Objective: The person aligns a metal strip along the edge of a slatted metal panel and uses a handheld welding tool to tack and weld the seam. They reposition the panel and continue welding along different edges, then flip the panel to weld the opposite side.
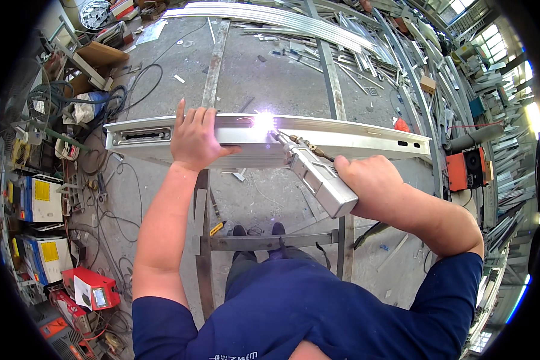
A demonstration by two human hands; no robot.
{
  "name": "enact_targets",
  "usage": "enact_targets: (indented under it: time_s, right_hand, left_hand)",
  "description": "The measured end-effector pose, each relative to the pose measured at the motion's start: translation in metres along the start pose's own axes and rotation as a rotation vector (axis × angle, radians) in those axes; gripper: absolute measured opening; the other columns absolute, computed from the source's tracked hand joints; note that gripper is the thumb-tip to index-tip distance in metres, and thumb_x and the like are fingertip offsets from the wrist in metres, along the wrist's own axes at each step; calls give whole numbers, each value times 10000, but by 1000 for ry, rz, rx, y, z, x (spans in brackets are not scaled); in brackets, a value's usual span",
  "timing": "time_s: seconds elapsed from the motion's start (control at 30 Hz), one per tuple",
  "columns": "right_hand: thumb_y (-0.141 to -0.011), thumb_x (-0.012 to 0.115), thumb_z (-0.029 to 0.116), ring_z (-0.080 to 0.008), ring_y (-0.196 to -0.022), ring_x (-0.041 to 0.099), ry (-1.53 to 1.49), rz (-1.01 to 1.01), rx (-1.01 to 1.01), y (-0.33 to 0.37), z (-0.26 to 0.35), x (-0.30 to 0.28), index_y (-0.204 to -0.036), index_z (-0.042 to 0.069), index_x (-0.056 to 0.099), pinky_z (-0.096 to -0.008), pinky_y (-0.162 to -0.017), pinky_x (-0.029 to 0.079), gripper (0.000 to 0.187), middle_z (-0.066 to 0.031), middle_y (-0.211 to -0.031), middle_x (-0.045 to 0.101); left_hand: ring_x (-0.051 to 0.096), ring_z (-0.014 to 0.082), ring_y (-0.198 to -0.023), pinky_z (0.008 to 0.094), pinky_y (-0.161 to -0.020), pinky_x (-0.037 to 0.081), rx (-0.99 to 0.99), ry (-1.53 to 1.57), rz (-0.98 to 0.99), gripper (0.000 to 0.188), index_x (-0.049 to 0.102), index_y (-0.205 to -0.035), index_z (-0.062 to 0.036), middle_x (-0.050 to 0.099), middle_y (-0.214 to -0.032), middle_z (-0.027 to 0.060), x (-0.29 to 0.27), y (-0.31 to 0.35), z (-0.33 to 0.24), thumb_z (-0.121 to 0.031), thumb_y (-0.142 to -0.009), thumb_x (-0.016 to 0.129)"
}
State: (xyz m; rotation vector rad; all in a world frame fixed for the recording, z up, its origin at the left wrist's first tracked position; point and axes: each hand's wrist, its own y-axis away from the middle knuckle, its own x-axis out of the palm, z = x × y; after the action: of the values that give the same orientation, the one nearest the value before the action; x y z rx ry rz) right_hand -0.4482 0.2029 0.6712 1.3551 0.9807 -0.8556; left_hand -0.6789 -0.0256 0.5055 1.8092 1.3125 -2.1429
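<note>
A long silver aluminium profile (354,139) lies crosswise in front of me, with a slotted recess near its left end and two dark cut-outs near its right end. My left hand (195,139) lies flat on it, fingers pointing to the far edge and thumb stretched to the right. In my right hand (372,180) is a boxy silver welding gun (325,185) with a brass-coloured feed tube alongside its nozzle. A bright white-violet arc (264,123) glows where the nozzle tip meets the profile's far side, and its glare hides the spot being welded.
A metal frame (270,242) supports the profile. More long profiles (270,15) lie at the far side, with offcuts behind right. Cables (96,222), a red machine (93,289) and white-and-blue boxes (45,199) crowd the left. An orange box (465,169) stands at right.
</note>
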Motion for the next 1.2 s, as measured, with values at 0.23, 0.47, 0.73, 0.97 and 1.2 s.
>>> enact_targets:
  time_s: [0.23,0.47,0.73,0.97,1.2]
  right_hand:
    - [-738,720,228,-339,-658,674,-11,10,22,3,-2,0,-891,19,499,-433,-604,531,341,-139,-685,656]
    - [-736,715,180,-335,-693,689,-7,33,49,5,0,-5,-909,16,519,-429,-623,541,309,-137,-714,678]
    - [-729,730,191,-333,-717,690,-2,50,57,9,-3,-3,-933,27,512,-432,-641,543,340,-135,-732,676]
    - [-771,774,170,-334,-777,661,-340,-325,-78,59,-30,-7,-1195,63,559,-427,-680,517,487,-120,-866,674]
    - [-871,725,365,-153,-695,638,-1321,-709,-191,82,-16,-120,-1353,-33,435,-298,-668,554,689,-60,-828,604]
  left_hand:
    - [591,191,-1023,470,-1216,226,-9,-4,20,929,629,-1105,-68,623,-1014,27,0,0,0,-708,-461,828]
    - [589,193,-1031,468,-1218,221,-15,-3,34,939,629,-1111,-67,621,-1018,29,-1,1,0,-716,-461,826]
    - [587,194,-1025,469,-1218,220,-16,-7,32,909,622,-1088,-78,616,-1008,29,3,2,2,-724,-479,819]
    - [581,221,-1038,474,-1214,223,-13,20,23,925,605,-1099,-67,607,-1028,50,5,6,3,-755,-507,788]
    - [581,228,-1050,464,-1221,210,-18,40,29,934,596,-1099,-61,606,-1026,59,-3,8,0,-783,-526,749]
